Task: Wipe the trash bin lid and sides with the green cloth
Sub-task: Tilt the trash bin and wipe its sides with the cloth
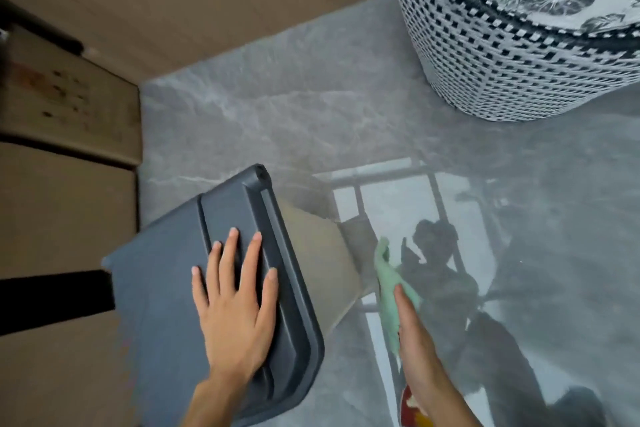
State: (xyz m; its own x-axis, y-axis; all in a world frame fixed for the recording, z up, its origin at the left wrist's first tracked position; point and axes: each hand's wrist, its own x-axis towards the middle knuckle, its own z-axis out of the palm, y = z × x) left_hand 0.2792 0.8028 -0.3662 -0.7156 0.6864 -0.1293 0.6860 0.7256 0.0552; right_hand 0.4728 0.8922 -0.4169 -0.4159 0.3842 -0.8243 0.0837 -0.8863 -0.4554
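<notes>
The trash bin has a dark grey lid [162,288] and a tan side [322,253] facing right. My left hand [235,302] lies flat on the lid with its fingers spread, holding nothing. To the right of the bin, my right hand [414,333] holds the green cloth [389,284], which hangs close beside the bin's tan side. I cannot tell whether the cloth touches the bin.
A black-and-white woven basket [512,55] with a floral lining stands at the upper right. Brown cabinet fronts [65,204] run along the left, and a wall [194,3] lies behind. The glossy grey marble floor [277,121] reflects a window and a person.
</notes>
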